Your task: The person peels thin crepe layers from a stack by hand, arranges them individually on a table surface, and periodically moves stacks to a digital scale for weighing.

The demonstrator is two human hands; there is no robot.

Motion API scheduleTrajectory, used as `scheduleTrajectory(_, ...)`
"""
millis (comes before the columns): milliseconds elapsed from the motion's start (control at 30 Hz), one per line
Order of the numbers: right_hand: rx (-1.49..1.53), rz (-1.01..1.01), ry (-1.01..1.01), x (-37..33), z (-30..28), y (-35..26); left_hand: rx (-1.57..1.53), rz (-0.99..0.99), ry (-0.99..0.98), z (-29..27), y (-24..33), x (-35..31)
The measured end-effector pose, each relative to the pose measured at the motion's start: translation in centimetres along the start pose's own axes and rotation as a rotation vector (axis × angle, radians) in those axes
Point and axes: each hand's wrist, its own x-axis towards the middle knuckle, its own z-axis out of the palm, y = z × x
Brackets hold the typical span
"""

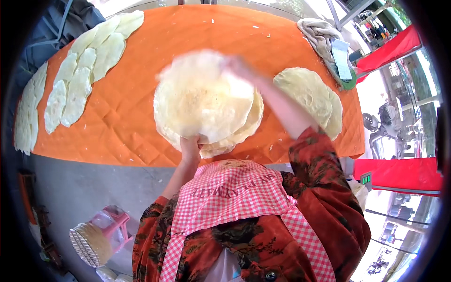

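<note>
A stack of pale round flatbreads (pixel 251 123) lies on the orange cloth in front of me. The top flatbread (pixel 202 103) is thin, with faint brown specks; its far edge is smeared by motion. At the near edge, my left hand (pixel 190 148) is closed on that top sheet, with part of the fingers hidden by it. My right hand (pixel 238 69) is at the far right edge of the same sheet, the arm reaching across the stack's right side. Motion blur hides how its fingers lie.
The orange cloth (pixel 136 56) covers the table. Overlapping flatbreads (pixel 110 54) lie in rows at the left, and a smaller pile (pixel 305 96) lies at the right. A greyish towel (pixel 319 37) is at the far right corner. A pink stool (pixel 120 225) stands on the floor at lower left.
</note>
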Motion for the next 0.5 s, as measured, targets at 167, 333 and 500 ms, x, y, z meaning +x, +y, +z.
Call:
scheduleTrajectory(167, -0.278, -0.243, 0.15, 5.5, -8.6, -10.2, -0.06, -0.064, 0.007, -0.4, 0.3, -0.7)
scheduleTrajectory(333, -0.309, -0.398, 0.143, 8.6, -13.0, -10.9, 0.015, -0.055, 0.059, -0.2, -0.3, -1.0)
scheduleTrajectory(500, -0.366, -0.057, -0.019, -1.4, -0.2, -11.1, -0.073, -0.009, -0.021, 1.2, 1.9, -2.0)
